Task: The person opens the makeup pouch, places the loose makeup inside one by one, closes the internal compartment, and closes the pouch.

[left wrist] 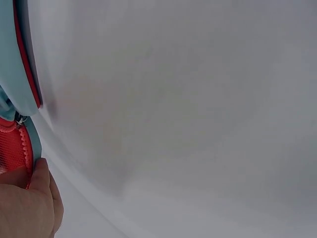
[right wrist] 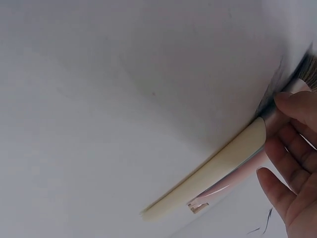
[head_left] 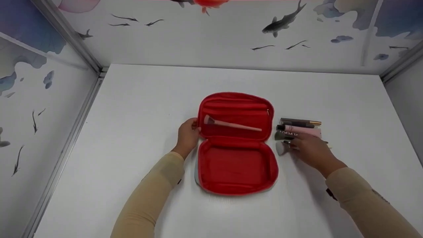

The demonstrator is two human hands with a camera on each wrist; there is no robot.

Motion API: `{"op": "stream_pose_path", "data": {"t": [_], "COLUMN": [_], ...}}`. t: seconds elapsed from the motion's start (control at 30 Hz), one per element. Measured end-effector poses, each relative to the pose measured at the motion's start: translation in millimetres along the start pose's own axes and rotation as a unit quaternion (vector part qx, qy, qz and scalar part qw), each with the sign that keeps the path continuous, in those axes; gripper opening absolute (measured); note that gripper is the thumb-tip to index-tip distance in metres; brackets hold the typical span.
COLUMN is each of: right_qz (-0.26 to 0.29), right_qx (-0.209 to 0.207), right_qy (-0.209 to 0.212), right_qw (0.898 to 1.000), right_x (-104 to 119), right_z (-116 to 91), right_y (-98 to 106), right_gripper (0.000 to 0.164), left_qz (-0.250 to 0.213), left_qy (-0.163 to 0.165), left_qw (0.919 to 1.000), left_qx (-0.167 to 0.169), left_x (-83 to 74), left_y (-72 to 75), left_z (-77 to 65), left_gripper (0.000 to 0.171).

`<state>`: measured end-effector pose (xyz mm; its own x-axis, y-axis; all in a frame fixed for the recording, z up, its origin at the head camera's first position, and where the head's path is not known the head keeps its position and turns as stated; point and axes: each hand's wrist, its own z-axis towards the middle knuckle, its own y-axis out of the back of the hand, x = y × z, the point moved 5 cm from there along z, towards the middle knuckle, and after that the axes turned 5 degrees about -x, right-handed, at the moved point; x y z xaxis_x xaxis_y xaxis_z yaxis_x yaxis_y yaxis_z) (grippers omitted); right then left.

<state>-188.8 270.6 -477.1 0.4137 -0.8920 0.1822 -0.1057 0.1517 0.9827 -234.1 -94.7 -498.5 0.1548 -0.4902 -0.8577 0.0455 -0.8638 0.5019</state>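
A red-lined cosmetic case (head_left: 238, 165) lies unfolded on the table, its outside light blue (left wrist: 15, 59) in the left wrist view. My left hand (head_left: 188, 136) grips the left edge of its raised lid, thumb and fingers on the zipped rim. Across the lid's inside lies a pink-handled makeup brush (head_left: 236, 125). To the right of the case, my right hand (head_left: 312, 150) pinches a second makeup brush with pale bristles (head_left: 281, 148). Its cream handle (right wrist: 218, 171) shows in the right wrist view, thumb on the metal collar. The case's lower half holds nothing.
Beyond my right hand, a dark-bristled brush (head_left: 281, 135), a pink tube (head_left: 307, 130) and slim dark cosmetic sticks (head_left: 299, 121) lie in a row. Printed panels with fish wall the white table (head_left: 142, 109) at the back and left.
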Motion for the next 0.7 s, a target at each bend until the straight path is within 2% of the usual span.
{"op": "stream_pose_path", "data": {"t": [0.13, 0.2, 0.5, 0.7], "right_qz": [-0.018, -0.020, -0.007, 0.012], "right_qx": [-0.025, -0.028, -0.001, -0.030], "right_qy": [0.032, 0.033, -0.014, -0.036], "right_qw": [0.999, 0.999, 1.000, 0.999], "right_x": [1.2, 0.7, 0.4, 6.2], "right_z": [-0.3, -0.3, -0.1, -0.1], "right_y": [0.6, 1.1, 12.1, 29.3], "right_gripper": [0.027, 0.027, 0.032, 0.047], "left_qz": [0.006, 0.007, -0.003, -0.011], "left_qy": [-0.005, -0.008, -0.007, 0.007], "left_qw": [1.0000, 0.9999, 0.9999, 0.9999], "left_qx": [-0.001, -0.003, -0.007, -0.001], "left_x": [-1.5, -2.3, -2.9, -0.5], "left_y": [0.5, 0.9, 1.2, -0.4], "left_z": [-0.8, -1.0, -1.2, -0.3], "left_gripper": [0.033, 0.034, 0.032, 0.032]}}
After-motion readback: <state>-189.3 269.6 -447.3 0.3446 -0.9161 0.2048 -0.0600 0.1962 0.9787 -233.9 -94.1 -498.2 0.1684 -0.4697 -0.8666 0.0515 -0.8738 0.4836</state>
